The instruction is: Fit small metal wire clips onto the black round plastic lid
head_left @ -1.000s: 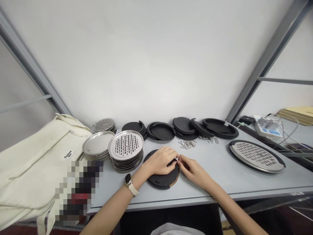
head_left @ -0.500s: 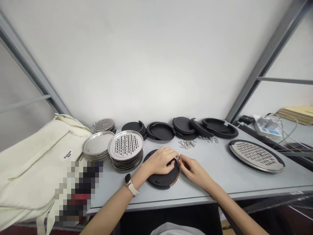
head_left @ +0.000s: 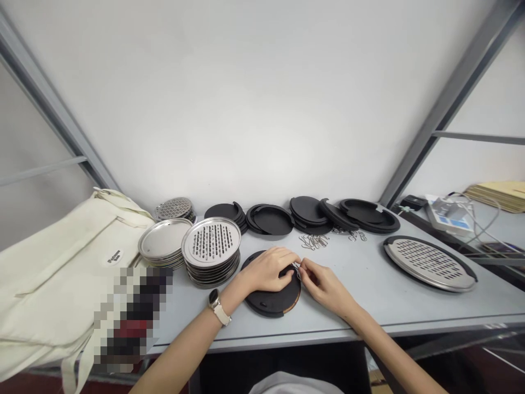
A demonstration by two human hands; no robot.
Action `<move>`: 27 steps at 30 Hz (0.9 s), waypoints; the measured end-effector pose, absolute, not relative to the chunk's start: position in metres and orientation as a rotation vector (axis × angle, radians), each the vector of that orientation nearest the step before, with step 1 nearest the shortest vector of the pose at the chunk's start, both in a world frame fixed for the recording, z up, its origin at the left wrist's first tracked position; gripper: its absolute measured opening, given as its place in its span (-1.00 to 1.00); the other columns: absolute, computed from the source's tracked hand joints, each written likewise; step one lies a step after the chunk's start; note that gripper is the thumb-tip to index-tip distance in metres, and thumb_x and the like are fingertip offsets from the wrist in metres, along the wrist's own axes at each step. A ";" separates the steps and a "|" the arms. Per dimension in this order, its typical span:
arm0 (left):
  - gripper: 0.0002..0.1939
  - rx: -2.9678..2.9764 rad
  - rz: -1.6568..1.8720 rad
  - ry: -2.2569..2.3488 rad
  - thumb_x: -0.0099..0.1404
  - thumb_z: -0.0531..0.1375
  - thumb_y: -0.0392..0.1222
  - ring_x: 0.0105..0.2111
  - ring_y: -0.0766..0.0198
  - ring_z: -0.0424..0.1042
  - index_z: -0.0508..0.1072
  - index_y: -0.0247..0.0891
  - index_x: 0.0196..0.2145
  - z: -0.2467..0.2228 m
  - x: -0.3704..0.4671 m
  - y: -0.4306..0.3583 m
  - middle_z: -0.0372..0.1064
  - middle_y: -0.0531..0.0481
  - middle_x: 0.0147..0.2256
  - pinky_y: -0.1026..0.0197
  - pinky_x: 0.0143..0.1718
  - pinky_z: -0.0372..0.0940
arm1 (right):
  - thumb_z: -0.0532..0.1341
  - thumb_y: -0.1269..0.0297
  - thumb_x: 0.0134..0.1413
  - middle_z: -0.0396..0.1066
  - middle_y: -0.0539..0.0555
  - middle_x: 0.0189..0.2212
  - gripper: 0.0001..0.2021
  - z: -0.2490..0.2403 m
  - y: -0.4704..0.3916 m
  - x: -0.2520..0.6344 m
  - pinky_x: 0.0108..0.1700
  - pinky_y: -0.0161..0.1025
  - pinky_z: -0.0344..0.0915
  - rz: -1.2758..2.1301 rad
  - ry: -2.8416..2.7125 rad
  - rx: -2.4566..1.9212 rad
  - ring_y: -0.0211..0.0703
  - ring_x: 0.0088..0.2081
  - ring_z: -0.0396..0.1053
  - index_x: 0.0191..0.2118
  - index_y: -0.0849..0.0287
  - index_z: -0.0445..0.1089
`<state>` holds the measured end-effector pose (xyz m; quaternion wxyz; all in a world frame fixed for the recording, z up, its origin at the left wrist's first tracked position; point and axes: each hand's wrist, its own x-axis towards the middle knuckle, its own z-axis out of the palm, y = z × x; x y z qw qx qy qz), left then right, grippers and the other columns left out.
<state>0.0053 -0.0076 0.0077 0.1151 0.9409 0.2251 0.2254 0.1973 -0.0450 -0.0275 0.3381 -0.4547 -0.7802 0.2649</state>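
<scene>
A round black disc (head_left: 268, 302) with a copper-coloured strip on its lower right rim lies on the table near the front edge. My left hand (head_left: 273, 270) rests over it, fingers curled round its upper right edge. Against that same edge, my right hand (head_left: 322, 282) pinches a small metal hook (head_left: 298, 272), mostly hidden by the fingertips. The fingertips of both hands meet there. Behind them lies a loose pile of small metal hooks (head_left: 314, 241).
Stacked metal grater discs (head_left: 211, 243) and plain metal plates (head_left: 164, 239) stand left. Black round holders (head_left: 273, 220) line the wall. A grater in a black holder (head_left: 430, 262) lies right. A cream bag (head_left: 61, 273) covers the far left.
</scene>
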 end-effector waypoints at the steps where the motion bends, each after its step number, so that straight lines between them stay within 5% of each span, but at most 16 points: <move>1: -0.75 2.753 0.657 0.660 0.25 0.07 -0.37 -0.15 0.20 0.33 0.28 -0.26 -0.10 0.008 0.005 -0.008 0.36 -0.05 -0.20 0.17 -0.05 0.20 | -0.04 0.22 0.25 0.11 -0.10 -0.60 -0.76 -0.028 -0.045 0.197 -0.48 -0.34 0.04 0.690 -2.031 -1.185 -0.30 -0.55 0.08 -0.45 0.13 0.08; 27: -0.77 2.767 0.643 0.656 0.26 0.07 -0.34 -0.18 0.17 0.36 0.30 -0.25 -0.11 0.008 0.005 -0.007 0.40 -0.06 -0.21 0.16 -0.10 0.20 | -0.02 0.25 0.25 0.13 -0.10 -0.59 -0.78 -0.031 -0.046 0.198 -0.48 -0.34 0.07 0.601 -2.086 -1.182 -0.30 -0.56 0.09 -0.45 0.12 0.08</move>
